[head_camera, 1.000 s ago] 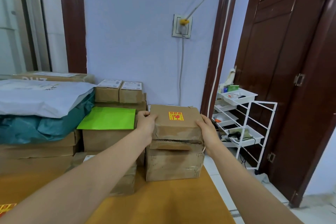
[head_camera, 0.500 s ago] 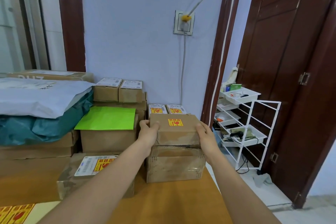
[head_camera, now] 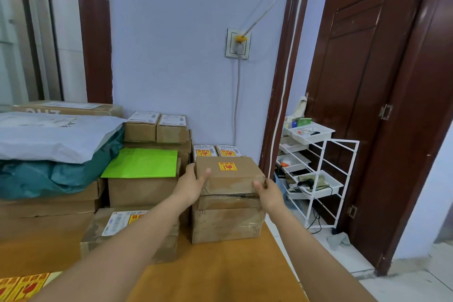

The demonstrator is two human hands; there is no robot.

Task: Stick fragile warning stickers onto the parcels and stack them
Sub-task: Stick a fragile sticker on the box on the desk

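A small cardboard parcel [head_camera: 235,179] with a yellow-and-red fragile sticker [head_camera: 227,166] on its top sits on a larger worn cardboard box [head_camera: 226,224] at the table's right edge. My left hand [head_camera: 192,185] grips its left side with the thumb over the top edge. My right hand [head_camera: 268,192] holds its near right corner, thumb on the front face. A sheet of fragile stickers [head_camera: 22,285] lies at the bottom left. Another stickered parcel [head_camera: 127,222] lies under my left forearm.
Two small stickered boxes [head_camera: 215,151] stand behind the stack by the wall. Boxes, a green sheet [head_camera: 142,163] and grey and teal mailer bags [head_camera: 49,154] fill the left. A white wire rack [head_camera: 316,174] and a dark door [head_camera: 367,105] stand to the right of the wooden table [head_camera: 220,270].
The stickered parcel came down onto the larger box and stays there. My right hand slid towards its near corner. The view tilted, revealing the two small boxes behind and the sticker sheet.
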